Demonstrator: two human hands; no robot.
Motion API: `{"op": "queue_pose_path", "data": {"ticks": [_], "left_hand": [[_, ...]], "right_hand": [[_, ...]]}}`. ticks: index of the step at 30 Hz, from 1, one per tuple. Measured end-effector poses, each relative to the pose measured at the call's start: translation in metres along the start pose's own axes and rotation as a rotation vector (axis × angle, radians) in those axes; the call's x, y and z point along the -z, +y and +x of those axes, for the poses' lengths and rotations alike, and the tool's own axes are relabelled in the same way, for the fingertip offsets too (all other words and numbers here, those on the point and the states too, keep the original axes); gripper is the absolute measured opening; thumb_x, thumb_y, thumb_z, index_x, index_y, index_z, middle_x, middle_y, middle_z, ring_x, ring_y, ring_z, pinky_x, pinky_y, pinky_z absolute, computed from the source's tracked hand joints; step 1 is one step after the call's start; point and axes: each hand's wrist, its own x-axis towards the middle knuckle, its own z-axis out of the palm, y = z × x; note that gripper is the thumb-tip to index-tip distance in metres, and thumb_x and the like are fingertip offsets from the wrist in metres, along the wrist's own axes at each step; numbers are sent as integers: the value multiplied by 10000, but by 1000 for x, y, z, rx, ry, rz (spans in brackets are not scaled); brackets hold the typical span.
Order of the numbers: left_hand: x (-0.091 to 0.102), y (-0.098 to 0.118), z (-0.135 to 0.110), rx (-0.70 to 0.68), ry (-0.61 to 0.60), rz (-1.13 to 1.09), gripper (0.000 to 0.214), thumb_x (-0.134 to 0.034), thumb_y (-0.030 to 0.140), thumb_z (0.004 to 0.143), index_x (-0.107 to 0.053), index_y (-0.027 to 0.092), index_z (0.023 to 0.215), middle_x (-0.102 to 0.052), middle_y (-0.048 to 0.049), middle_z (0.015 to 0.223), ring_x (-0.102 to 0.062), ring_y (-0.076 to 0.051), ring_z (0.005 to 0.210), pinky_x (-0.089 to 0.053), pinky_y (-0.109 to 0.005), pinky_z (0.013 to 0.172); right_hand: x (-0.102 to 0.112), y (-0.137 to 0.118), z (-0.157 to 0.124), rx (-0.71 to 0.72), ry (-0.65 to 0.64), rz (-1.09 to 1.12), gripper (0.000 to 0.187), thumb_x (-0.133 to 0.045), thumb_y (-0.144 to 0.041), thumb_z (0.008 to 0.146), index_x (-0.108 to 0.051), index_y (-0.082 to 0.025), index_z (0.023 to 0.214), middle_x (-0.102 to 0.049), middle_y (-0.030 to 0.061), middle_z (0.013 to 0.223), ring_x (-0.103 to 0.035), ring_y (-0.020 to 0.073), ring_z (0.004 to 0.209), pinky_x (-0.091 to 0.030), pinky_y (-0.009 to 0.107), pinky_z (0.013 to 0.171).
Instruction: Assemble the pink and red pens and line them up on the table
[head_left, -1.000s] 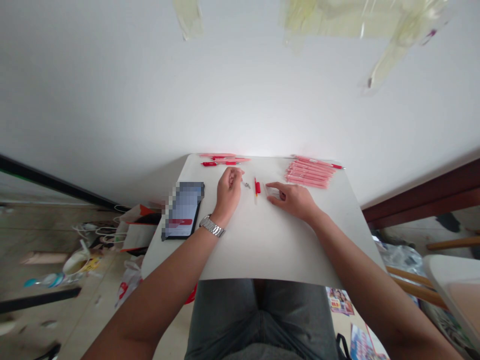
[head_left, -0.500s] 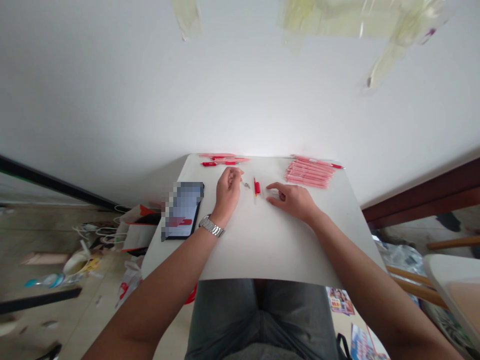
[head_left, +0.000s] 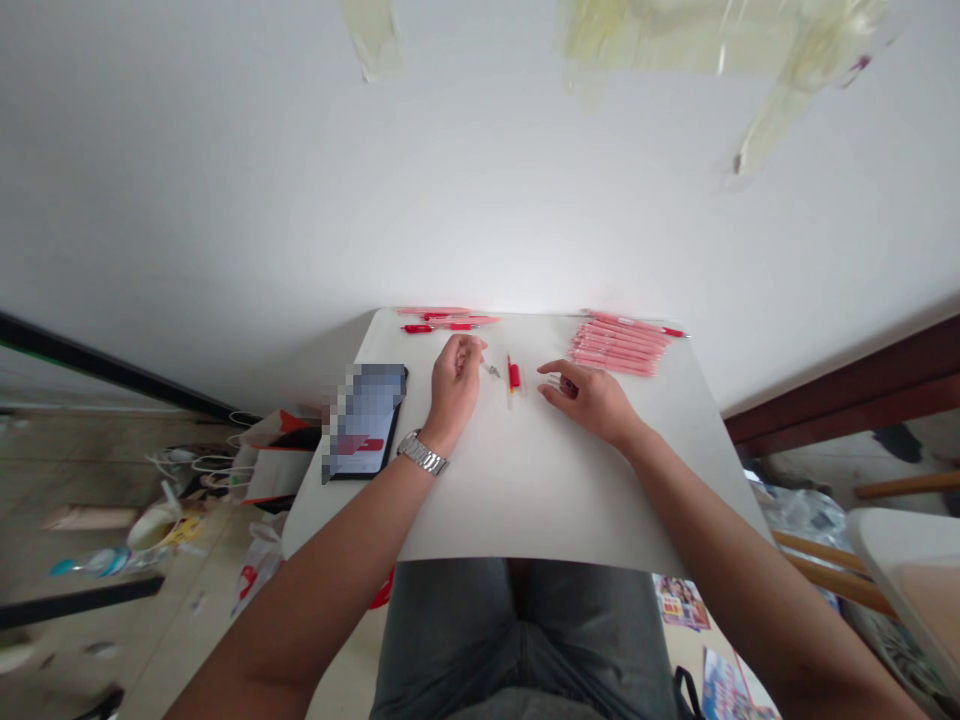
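The right hand [head_left: 589, 395] holds its thumb and forefinger apart, a gap between the tips; thin clear parts [head_left: 556, 381] show under it, gripped or lying I cannot tell. The left hand [head_left: 456, 375] has its fingers curled in; a metal-tipped piece [head_left: 491, 370] pokes out beside them, and whether they pinch it is hidden. Between the hands, toward the desk's [head_left: 510, 500] far edge, lie a red piece [head_left: 514, 376], a slim refill [head_left: 511, 389] and a clear sleeve [head_left: 524, 385]. The step looks like handling loose pen parts; lifting any calls for a fine fingertip pinch.

Farther out, pink pens [head_left: 619, 345] lie side by side near the far right corner, other pens [head_left: 442, 327] near the far left. A phone [head_left: 367, 420] lies along the left edge, its screen blurred to blocks. Flyers [head_left: 679, 602] below carry print too small to read; no brand is legible.
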Motion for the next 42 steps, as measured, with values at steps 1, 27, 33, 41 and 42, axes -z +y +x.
{"op": "queue_pose_path", "data": {"ticks": [1, 27, 33, 41, 42], "left_hand": [[0, 1, 0, -5, -1, 3, 310, -555, 498, 1035, -635, 214, 940, -686, -48, 907, -636, -164, 822, -502, -285, 752], [-9, 19, -20, -364, -358, 166, 132, -627, 335, 1011, -660, 234, 1090, -695, -59, 1027, -641, -194, 916, -527, -351, 885], [-9, 19, -20, -393, -399, 177, 111, -620, 312, 1021, -661, 230, 1083, -685, -53, 1009, -646, -187, 927, -532, -343, 894], [-9, 17, -20, -399, -401, 149, 83, -647, 282, 1004, -665, 233, 1069, -707, -37, 1019, -653, -173, 922, -541, -323, 886], [-9, 17, -20, -388, -395, 140, 85, -648, 285, 1003, -666, 233, 1068, -712, -35, 1020, -657, -172, 922, -543, -319, 886]], "right_hand": [[0, -1, 0, 10, 18, 26, 336, -611, -439, 979, -716, -231, 1221, -596, -28, 707, -527, 140, 631, -376, 264, 656], [-4, -12, -7, 221, 61, 236, 177, -503, -300, 1041, -620, -198, 1126, -614, 35, 878, -545, 164, 736, -442, 298, 707], [-5, -12, -7, 245, 23, 251, 156, -500, -290, 1056, -618, -210, 1120, -597, 30, 894, -529, 158, 734, -438, 293, 700], [-8, -9, -6, 282, 53, 262, 144, -531, -284, 1060, -630, -223, 1145, -606, 27, 899, -533, 153, 717, -441, 294, 682], [-7, -9, -6, 279, 58, 254, 150, -537, -291, 1059, -633, -225, 1154, -604, 26, 893, -535, 154, 715, -444, 296, 683]]}}
